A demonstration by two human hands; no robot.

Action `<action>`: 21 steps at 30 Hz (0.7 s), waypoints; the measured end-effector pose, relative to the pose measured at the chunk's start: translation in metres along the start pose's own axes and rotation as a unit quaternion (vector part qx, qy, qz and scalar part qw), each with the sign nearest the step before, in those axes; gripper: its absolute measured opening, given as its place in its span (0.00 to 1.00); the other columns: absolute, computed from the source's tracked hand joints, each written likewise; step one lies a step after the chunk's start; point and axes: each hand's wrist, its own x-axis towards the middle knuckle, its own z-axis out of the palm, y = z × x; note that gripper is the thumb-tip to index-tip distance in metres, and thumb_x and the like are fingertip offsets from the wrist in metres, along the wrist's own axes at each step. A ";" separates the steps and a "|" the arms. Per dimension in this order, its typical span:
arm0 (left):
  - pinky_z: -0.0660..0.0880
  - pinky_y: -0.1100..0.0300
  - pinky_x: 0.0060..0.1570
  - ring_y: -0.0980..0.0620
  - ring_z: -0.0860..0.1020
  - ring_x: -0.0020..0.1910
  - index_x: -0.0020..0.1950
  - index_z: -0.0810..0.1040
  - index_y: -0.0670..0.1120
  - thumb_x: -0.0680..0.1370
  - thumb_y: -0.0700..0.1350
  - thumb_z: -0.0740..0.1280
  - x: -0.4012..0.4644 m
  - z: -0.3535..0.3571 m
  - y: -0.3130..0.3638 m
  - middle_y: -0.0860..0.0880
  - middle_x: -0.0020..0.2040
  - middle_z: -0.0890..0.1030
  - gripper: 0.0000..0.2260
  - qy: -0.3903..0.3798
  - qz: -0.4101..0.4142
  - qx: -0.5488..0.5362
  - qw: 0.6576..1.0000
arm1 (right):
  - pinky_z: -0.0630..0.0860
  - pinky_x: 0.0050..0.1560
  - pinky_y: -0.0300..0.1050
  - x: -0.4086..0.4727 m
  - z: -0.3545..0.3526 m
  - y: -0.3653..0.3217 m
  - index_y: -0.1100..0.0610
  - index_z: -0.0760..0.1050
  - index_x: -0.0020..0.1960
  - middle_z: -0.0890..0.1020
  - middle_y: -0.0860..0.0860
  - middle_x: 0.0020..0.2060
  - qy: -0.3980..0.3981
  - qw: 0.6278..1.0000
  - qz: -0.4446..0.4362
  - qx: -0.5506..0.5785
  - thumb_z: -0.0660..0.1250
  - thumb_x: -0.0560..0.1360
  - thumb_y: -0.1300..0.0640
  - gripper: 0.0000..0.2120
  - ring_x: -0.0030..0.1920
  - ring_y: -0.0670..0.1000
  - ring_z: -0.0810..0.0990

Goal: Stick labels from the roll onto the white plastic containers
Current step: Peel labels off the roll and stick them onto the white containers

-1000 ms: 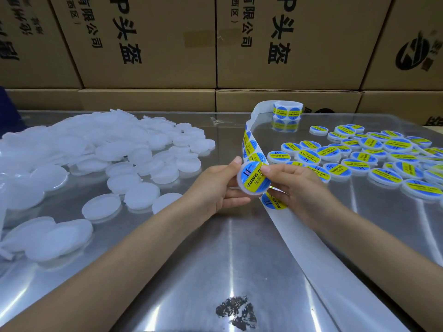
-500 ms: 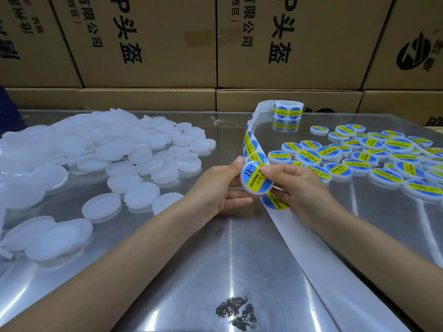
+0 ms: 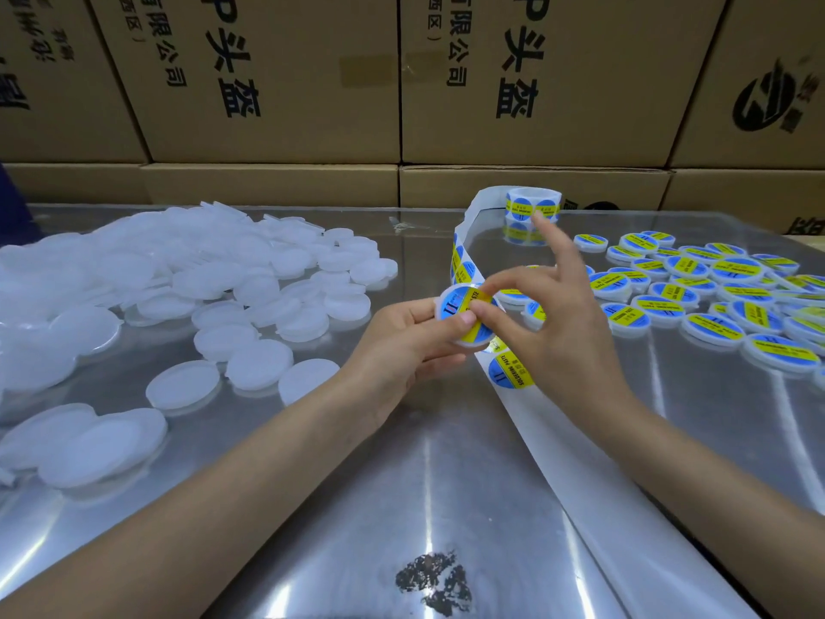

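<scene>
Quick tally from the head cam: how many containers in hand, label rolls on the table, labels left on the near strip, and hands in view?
Container in hand: 1
Label roll: 1
Label on the strip nearer than the hands: 1
Hands: 2, left hand and right hand
Total: 5
Loose piles too overlapped to count.

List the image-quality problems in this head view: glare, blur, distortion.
Head view: bright streaks of glare run along the shiny metal table; the right hand has motion-blurred raised fingers, while the left hand and the container it holds look sharper; wide-angle distortion tilts the cardboard boxes outward.
</scene>
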 end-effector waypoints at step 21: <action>0.78 0.62 0.35 0.56 0.82 0.37 0.44 0.77 0.52 0.74 0.58 0.67 0.001 0.021 -0.010 0.54 0.36 0.82 0.10 0.033 0.118 0.166 0.979 | 0.64 0.33 0.44 -0.004 0.013 -0.005 0.57 0.67 0.27 0.69 0.46 0.20 -0.115 0.962 0.178 0.175 0.50 0.81 0.43 0.29 0.24 0.47 0.67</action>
